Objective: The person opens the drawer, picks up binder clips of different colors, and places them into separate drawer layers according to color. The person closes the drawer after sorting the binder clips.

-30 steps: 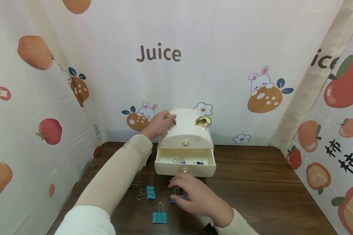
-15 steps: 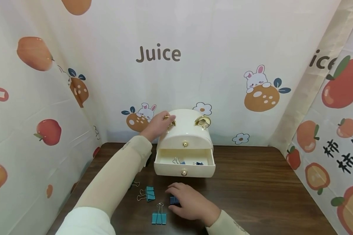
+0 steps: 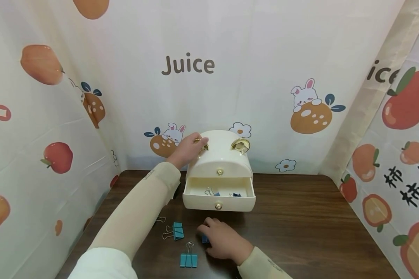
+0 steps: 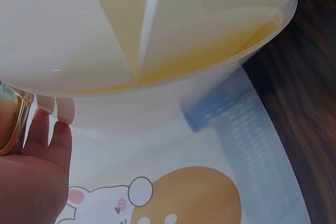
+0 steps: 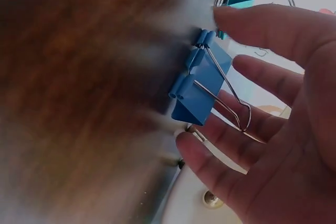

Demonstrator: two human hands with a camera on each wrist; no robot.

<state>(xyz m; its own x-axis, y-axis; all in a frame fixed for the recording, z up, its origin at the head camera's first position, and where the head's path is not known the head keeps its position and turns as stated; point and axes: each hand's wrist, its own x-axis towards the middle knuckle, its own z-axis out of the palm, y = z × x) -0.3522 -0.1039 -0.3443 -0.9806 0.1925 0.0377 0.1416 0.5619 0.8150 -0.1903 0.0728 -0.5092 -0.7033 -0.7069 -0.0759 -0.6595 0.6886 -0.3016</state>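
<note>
A small white drawer box [image 3: 223,157] with gold round ears stands at the back of the table. Its lower drawer [image 3: 195,201] is pulled out, with blue binder clips inside. My left hand [image 3: 186,150] grips the box at its left gold ear; in the left wrist view, the fingertips [image 4: 62,129] reach its white shell. On the table in front of the drawer, my right hand [image 3: 225,241] is at a blue binder clip [image 5: 205,80], partly hidden in the head view. Seen from the right wrist, thumb and fingers spread around this clip without pinching it.
Left of the right hand lie a teal binder clip [image 3: 178,231] and, closer to the front, another teal clip [image 3: 188,260]. Wire handles of one more clip [image 3: 161,219] show beside the left sleeve. A fruit-print curtain [image 3: 258,58] hangs behind and at both sides.
My right hand has come away from the drawer knob area, down and toward the viewer, to the blue binder clip. The left hand keeps its place on the box.
</note>
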